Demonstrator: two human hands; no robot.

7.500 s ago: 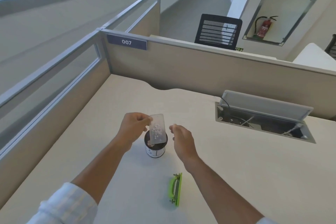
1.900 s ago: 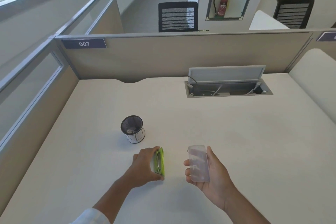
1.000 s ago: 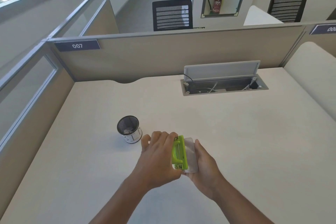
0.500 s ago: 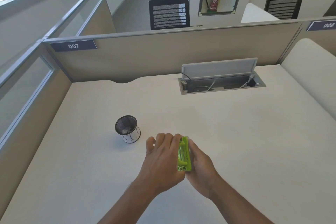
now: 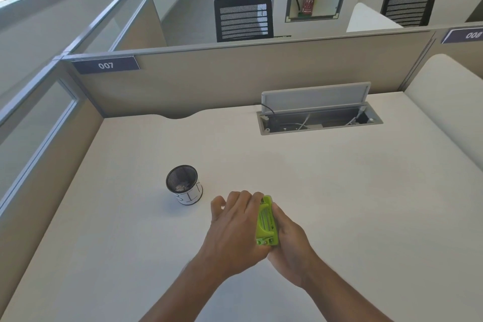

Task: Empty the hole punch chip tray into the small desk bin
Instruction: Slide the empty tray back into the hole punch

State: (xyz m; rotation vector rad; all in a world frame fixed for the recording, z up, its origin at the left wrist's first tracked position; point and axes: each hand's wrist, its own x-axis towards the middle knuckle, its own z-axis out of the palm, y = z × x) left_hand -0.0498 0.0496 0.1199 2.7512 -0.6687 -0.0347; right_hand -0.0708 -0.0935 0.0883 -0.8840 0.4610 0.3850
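A lime-green hole punch (image 5: 266, 222) is pressed between my two hands just above the white desk (image 5: 352, 204). My left hand (image 5: 235, 230) wraps its left side. My right hand (image 5: 287, 240) presses against its right side, where the clear chip tray went; the tray itself is hidden between the punch and my palm. The small desk bin (image 5: 185, 185), a black mesh cup with a white label, stands upright to the left of my hands. Paper chips lie at its bottom.
An open cable hatch (image 5: 318, 115) with its lid raised sits at the back right of the desk. Beige partition walls (image 5: 235, 78) close the desk at the back and left. A second desk surface (image 5: 449, 102) adjoins on the right.
The clear tray, held alone in my right hand two seconds ago, has been brought against the green punch. Both hands have closed tighter on the punch, and the tray no longer shows.
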